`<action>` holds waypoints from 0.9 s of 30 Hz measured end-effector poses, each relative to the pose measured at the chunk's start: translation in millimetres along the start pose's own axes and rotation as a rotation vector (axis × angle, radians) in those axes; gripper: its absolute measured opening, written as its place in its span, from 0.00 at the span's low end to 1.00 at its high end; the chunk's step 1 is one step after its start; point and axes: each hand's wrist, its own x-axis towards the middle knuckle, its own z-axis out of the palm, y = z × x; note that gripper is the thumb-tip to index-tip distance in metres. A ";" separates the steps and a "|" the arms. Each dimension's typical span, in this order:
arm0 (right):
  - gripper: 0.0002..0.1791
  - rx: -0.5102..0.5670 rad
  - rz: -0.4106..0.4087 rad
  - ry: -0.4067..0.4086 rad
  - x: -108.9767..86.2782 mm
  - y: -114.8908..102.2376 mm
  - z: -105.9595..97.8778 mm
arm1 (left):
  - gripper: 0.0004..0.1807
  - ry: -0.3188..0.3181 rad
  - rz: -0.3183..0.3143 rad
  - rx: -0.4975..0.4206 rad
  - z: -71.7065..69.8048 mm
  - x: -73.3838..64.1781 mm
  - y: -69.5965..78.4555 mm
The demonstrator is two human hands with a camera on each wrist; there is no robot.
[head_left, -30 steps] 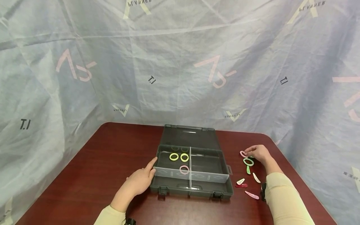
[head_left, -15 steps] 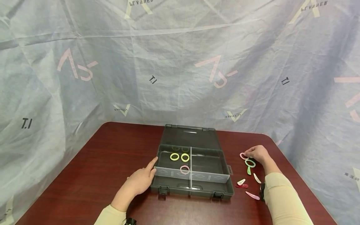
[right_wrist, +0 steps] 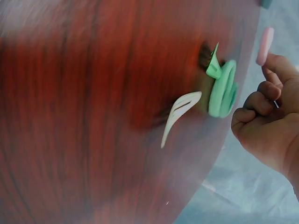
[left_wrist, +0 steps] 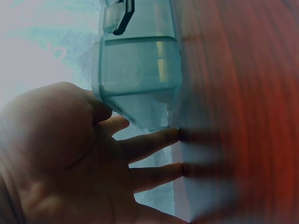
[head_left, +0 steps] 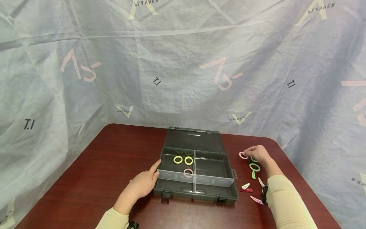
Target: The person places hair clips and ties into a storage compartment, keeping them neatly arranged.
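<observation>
My right hand (head_left: 259, 155) pinches a pink hair tie (right_wrist: 265, 46) between thumb and fingertips, raised over the table's right side. Close by lie green hair ties (right_wrist: 219, 95), one partly behind the hand in the head view, and a green snap hair clip (head_left: 253, 175). An open dark translucent divided box (head_left: 197, 196) stands mid-table. My left hand (head_left: 142, 183) touches its left side with fingers extended. In the box's back left compartment are two yellow hair ties (head_left: 178, 163) and a pink one beside the clear divider (head_left: 213, 181).
Several snap hair clips lie right of the box: white (head_left: 245, 186), red (head_left: 246, 190), pink (head_left: 256, 200) and another white one (right_wrist: 180, 108) near the right wrist. The box's lid (head_left: 193, 140) leans back behind it. Grey cloth (head_left: 177, 63) hangs beyond the table (head_left: 100, 165).
The right hand has lifted the pink hair tie and moved slightly left with it, showing more of a green hair tie behind. The left hand stays at the box.
</observation>
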 end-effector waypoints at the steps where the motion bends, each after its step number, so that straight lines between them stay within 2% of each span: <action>1: 0.11 -0.002 -0.006 0.006 1.5 -2.6 0.9 | 0.29 0.000 0.003 0.001 -0.1 0.0 -0.1; 10: 0.14 0.106 -0.002 -0.025 10.4 -27.2 9.1 | 0.29 0.007 0.010 0.005 1.8 0.1 -1.3; 19: 0.14 0.079 -0.058 -0.060 16.0 -60.0 16.6 | 0.29 0.021 0.015 0.008 2.3 -0.5 -1.2; 27: 0.13 0.083 -0.083 -0.102 23.2 -84.7 22.5 | 0.29 0.001 0.007 0.006 2.5 2.7 -4.0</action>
